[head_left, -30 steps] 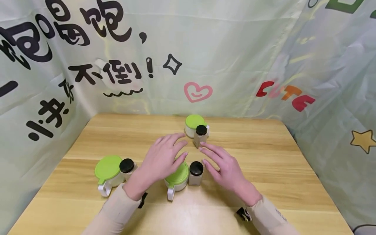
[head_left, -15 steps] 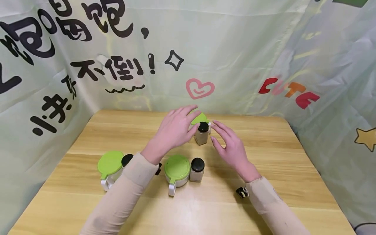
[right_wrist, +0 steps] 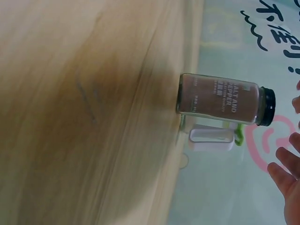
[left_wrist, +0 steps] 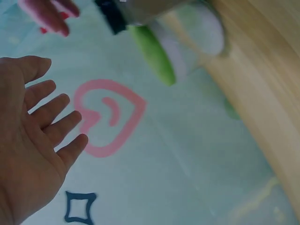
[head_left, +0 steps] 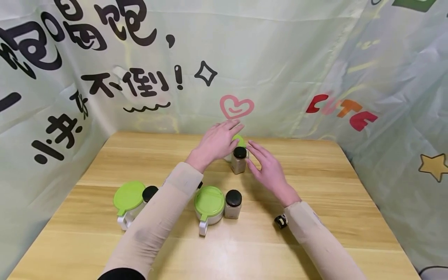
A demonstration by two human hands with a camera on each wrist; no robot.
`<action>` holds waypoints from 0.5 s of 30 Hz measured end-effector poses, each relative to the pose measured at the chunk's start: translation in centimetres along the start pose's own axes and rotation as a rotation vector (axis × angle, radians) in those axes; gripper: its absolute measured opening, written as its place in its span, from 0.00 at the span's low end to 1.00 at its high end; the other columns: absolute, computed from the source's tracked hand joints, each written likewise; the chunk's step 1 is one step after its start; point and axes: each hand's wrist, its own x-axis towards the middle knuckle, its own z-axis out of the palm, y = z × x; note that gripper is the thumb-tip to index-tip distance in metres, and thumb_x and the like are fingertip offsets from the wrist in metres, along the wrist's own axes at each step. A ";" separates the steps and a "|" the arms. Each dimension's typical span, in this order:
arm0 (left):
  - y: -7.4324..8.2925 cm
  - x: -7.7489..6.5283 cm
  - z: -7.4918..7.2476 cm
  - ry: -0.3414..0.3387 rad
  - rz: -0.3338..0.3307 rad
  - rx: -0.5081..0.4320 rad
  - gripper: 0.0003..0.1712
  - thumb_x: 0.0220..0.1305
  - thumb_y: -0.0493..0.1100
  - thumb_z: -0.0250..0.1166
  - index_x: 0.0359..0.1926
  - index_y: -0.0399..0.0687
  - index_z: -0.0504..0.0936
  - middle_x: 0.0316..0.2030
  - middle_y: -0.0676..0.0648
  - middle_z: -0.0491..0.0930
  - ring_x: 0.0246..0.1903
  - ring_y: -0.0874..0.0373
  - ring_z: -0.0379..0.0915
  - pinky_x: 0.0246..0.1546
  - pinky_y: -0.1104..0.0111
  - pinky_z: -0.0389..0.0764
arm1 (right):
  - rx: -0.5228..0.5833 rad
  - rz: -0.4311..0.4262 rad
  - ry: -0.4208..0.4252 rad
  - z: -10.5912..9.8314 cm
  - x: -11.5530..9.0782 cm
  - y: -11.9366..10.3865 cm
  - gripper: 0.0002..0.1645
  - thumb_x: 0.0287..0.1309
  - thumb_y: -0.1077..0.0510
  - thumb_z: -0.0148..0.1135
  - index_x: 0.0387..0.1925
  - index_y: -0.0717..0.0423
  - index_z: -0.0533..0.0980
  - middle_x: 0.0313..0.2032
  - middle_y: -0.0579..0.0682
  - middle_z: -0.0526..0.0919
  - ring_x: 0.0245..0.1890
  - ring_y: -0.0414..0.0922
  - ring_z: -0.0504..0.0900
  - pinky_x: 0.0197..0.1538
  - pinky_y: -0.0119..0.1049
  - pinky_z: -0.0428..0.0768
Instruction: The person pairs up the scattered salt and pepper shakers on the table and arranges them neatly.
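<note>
At the back of the table, a black-capped spice jar (head_left: pixel 238 163) stands upright before a green-lidded pot (head_left: pixel 239 139). In the right wrist view the jar (right_wrist: pixel 218 98) reads "salt and pepper", with the white handle (right_wrist: pixel 211 137) of the pot beside it. My left hand (head_left: pixel 217 143) hovers left of the jar with fingers extended, hiding much of the pot. On the jar's other side my right hand (head_left: pixel 268 169) is held with loosely bent fingers, its tips close to the cap. Neither hand holds anything; the left wrist view shows the bare left palm (left_wrist: pixel 35 136).
Nearer the front stand another green-lidded pot (head_left: pixel 210 202) and a black-capped jar (head_left: pixel 233 204). To the left, a third pot (head_left: pixel 128 197) and jar (head_left: pixel 149 192) are partly covered by the left sleeve (head_left: pixel 157 217). A printed cloth (head_left: pixel 273 58) hangs behind the wooden table (head_left: pixel 315 186).
Both hands have moved forward from around the front pot and jar to the back pair, the left hand farther. The pots and jars stay where they stood.
</note>
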 end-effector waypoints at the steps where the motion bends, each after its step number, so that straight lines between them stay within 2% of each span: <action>1: -0.2 0.2 0.3 -0.011 0.001 0.000 0.32 0.80 0.51 0.56 0.79 0.49 0.64 0.80 0.45 0.59 0.78 0.48 0.56 0.77 0.50 0.61 | -0.003 0.000 -0.009 0.2 0.1 0.1 0.29 0.63 0.61 0.72 0.64 0.64 0.78 0.67 0.61 0.77 0.63 0.60 0.80 0.62 0.58 0.81; 9: -1.8 1.8 2.9 -0.129 0.026 0.061 0.32 0.82 0.50 0.54 0.80 0.49 0.63 0.80 0.45 0.57 0.78 0.46 0.56 0.77 0.51 0.61 | -0.013 0.003 -0.082 1.2 0.4 0.1 0.28 0.64 0.61 0.71 0.64 0.63 0.78 0.67 0.62 0.77 0.63 0.61 0.80 0.63 0.57 0.80; 15: -2.3 2.2 4.0 -0.212 0.049 0.105 0.31 0.82 0.49 0.54 0.80 0.49 0.63 0.80 0.46 0.57 0.78 0.47 0.56 0.77 0.52 0.62 | -0.010 0.006 -0.137 1.5 0.6 -0.1 0.27 0.66 0.61 0.70 0.65 0.62 0.78 0.68 0.61 0.76 0.64 0.60 0.79 0.65 0.55 0.79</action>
